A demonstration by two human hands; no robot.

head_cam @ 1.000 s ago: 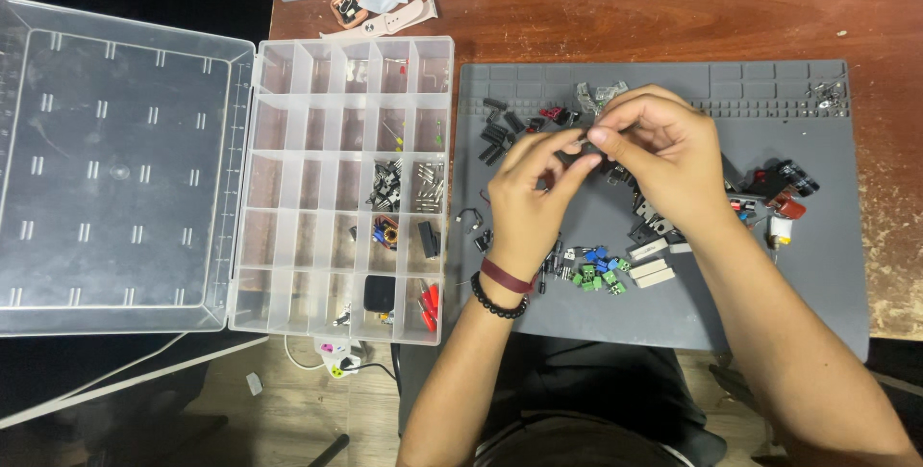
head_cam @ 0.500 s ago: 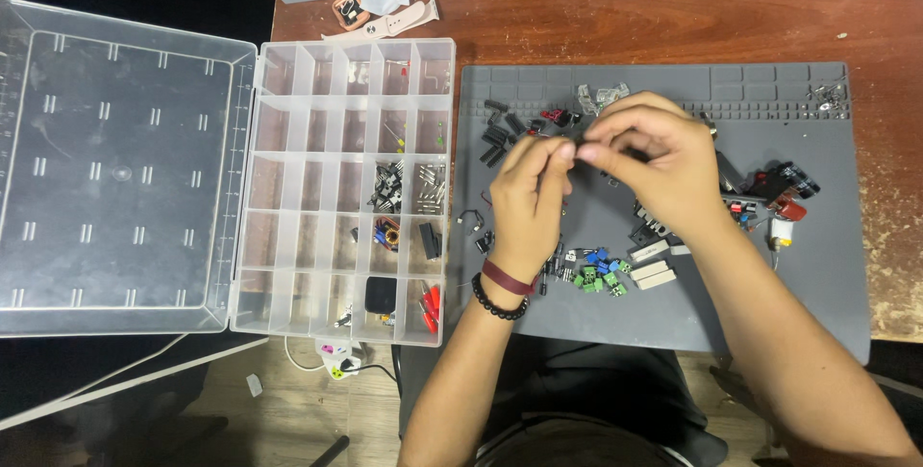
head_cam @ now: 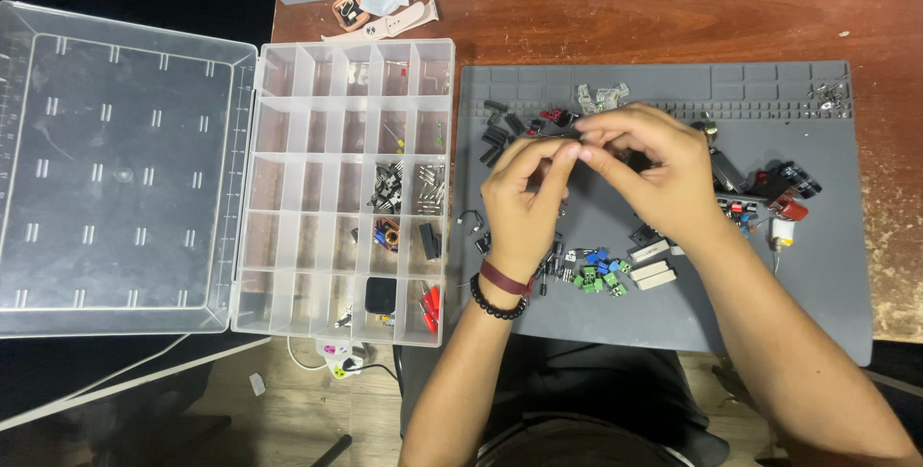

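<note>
My left hand [head_cam: 526,200] and my right hand [head_cam: 652,167] meet fingertip to fingertip above the grey work mat [head_cam: 673,318], pinching a small dark part [head_cam: 577,143] between them; the part is mostly hidden by the fingers. My left wrist wears a red band and a black bead bracelet. Small black components [head_cam: 500,127] lie on the mat just left of the hands. Green and blue terminal blocks [head_cam: 596,271] and white blocks [head_cam: 652,275] lie below them.
A clear compartment organizer [head_cam: 317,188] with its lid [head_cam: 120,169] open flat lies left of the mat; some cells hold small parts. Red and black parts [head_cam: 779,193] sit at the mat's right. A watch with a pale strap [head_cam: 380,10] lies at the back.
Both hands stayed joined above the mat, with the fingers shifting slightly around the small part. Nothing else moved.
</note>
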